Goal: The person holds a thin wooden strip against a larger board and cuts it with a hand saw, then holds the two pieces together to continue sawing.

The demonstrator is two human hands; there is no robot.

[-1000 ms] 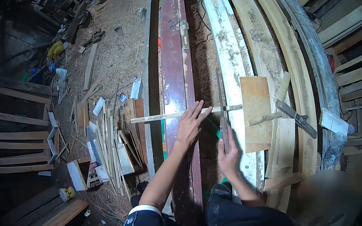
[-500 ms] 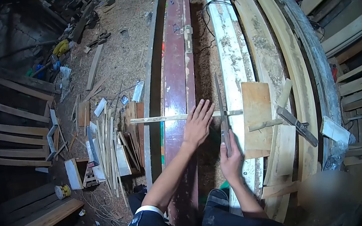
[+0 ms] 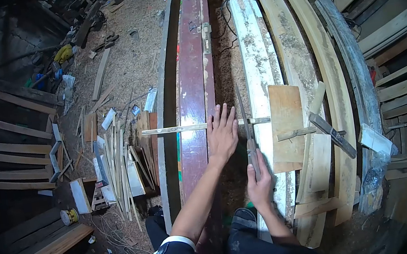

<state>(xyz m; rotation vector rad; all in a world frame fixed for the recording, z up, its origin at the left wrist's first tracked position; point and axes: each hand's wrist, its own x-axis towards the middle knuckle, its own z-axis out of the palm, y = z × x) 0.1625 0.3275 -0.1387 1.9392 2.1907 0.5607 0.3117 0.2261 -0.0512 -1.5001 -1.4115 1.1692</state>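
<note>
A pale, narrow wooden strip (image 3: 178, 129) lies crosswise, its left end over a grey board (image 3: 165, 158). It looks thin, straight and lightly worn, with darker marks. It spans a glossy, scuffed maroon board (image 3: 191, 76) and the gap beyond. My left hand (image 3: 222, 142) rests on it, open and palm down, fingers pointing forward, apparently steadying it. Just right, over the gap, a long, thin, dark saw (image 3: 242, 106) crosses the strip nearly at right angles. My right hand (image 3: 259, 185) is closed around its handle. The strip's right end reaches a chipped white board (image 3: 251, 58). I judge this a sawing step; the next stroke calls for firm pressure on the strip and a steady, straight blade.
</note>
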